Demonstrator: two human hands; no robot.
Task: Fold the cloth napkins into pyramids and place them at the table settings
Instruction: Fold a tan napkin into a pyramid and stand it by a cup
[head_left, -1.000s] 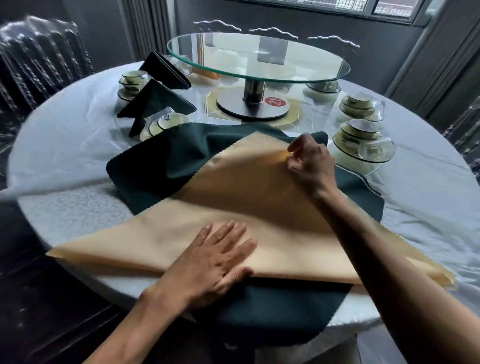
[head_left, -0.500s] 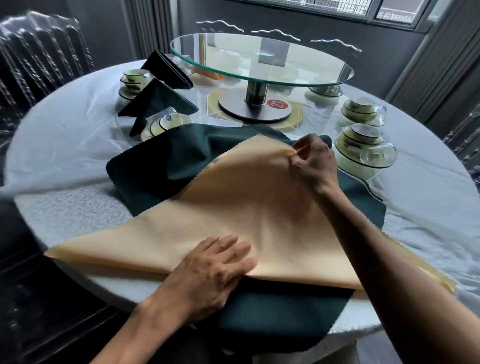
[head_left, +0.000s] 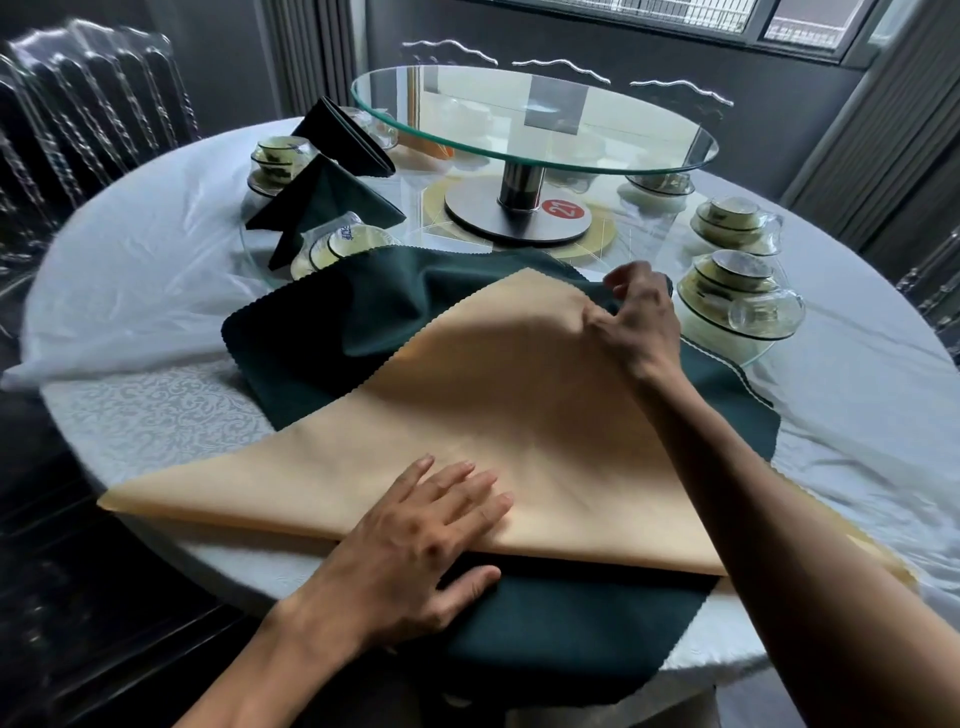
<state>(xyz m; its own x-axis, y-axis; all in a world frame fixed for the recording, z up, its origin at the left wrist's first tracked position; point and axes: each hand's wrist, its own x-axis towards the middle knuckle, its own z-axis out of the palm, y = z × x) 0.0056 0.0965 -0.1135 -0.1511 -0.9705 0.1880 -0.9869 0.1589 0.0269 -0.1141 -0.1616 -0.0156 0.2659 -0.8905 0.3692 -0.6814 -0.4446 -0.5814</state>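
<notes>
Tan napkin (head_left: 483, 431) pinched by right hand (head_left: 636, 322); red disc (head_left: 565, 209) seemingly reads "21".

Dark walls (head_left: 810, 93), window (head_left: 727, 21), clear chair (head_left: 98, 98), grey curtain (head_left: 893, 119)

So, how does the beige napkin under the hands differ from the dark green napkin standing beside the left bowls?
The beige napkin lies flat as a wide triangle; the dark green folded napkin stands as a finished pyramid. The beige one is handled, the left hand pressing it and the right hand pinching its far corner; the green one is untouched. Both are cloth on the same table.
</notes>
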